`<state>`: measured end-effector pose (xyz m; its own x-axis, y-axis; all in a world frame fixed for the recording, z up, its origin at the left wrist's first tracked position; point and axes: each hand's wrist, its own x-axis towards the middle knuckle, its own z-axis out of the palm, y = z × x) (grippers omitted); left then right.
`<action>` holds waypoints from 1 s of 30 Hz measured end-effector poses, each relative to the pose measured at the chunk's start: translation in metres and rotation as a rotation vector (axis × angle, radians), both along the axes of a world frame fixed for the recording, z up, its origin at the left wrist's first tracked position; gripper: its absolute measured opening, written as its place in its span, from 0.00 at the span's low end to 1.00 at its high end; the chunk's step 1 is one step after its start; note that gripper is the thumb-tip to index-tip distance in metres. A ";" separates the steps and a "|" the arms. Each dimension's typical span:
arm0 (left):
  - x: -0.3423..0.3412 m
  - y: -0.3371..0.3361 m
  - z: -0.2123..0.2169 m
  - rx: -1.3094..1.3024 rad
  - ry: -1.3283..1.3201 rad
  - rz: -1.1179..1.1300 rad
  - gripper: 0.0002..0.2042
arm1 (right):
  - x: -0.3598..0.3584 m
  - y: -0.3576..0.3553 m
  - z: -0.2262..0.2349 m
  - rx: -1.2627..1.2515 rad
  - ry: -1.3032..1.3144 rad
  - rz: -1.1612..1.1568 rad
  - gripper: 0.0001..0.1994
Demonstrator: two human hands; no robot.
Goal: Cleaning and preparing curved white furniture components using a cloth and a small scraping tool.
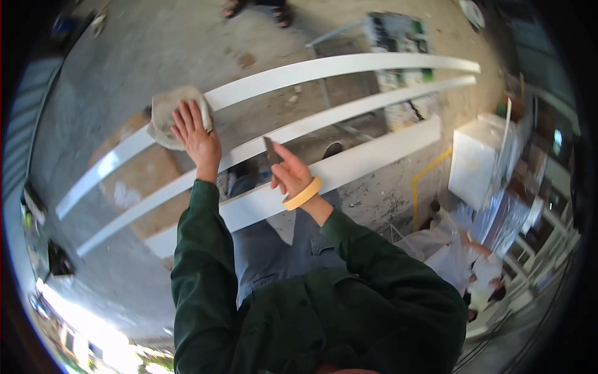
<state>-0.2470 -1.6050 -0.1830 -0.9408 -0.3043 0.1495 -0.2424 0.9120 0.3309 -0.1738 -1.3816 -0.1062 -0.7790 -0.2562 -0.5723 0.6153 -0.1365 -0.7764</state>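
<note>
My left hand lies with fingers stretched out on a crumpled beige cloth, which rests over the farthest white strip. My right hand is closed round a flat, dark scraper-like blade; its exact kind is unclear. The blade's tip is at the middle white strip. A roll of yellow masking tape sits round my right wrist like a bracelet. Nearest my body runs a wider white board, roughly parallel to the two strips.
A brown board or panel lies under the strips at left. A splotched panel and a metal frame stand beyond them. At right are a white box, plastic-wrapped goods and another person. A person's sandalled feet show at the top.
</note>
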 end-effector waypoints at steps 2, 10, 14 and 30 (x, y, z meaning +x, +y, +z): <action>-0.016 0.058 -0.001 0.004 0.007 -0.070 0.28 | -0.006 0.043 -0.003 -0.082 -0.051 -0.122 0.22; -0.113 0.343 -0.002 0.069 0.104 -0.336 0.32 | -0.033 0.323 0.015 0.052 -0.087 -0.311 0.08; -0.162 0.471 -0.006 0.011 0.048 -0.517 0.36 | -0.032 0.459 0.013 0.127 0.034 -0.505 0.07; -0.185 0.460 0.009 -0.041 -0.014 -0.601 0.33 | -0.128 0.564 0.003 0.149 0.130 -0.703 0.05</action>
